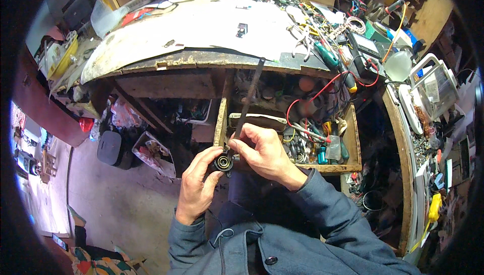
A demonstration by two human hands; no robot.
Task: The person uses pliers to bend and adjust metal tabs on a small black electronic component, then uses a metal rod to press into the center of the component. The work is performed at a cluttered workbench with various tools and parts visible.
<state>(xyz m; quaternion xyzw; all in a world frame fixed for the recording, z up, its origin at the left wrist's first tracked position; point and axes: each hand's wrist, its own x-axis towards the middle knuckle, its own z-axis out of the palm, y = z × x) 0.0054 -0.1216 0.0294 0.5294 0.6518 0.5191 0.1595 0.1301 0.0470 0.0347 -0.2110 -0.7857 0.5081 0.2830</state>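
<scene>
Over my lap, my left hand (199,180) grips a small black round part (223,162) between thumb and fingers. Its face shows brass-coloured rings, one inside another. My right hand (264,155) pinches the lower end of a hacksaw blade (250,93), a long, thin, dark strip. The blade tilts up and away, its far tip overlapping the bench's front edge in view. Both hands are close together, and the blade's lower end is near the round part. My right fingers hide whether the two touch.
Just beyond my right hand, an open wooden drawer (327,167) holds tools and cables. The bench top (201,28) carries a small black piece (242,30). A green-handled screwdriver (326,54), red wires (312,98) and clutter crowd the right. A person in patterned clothing (96,264) is at lower left.
</scene>
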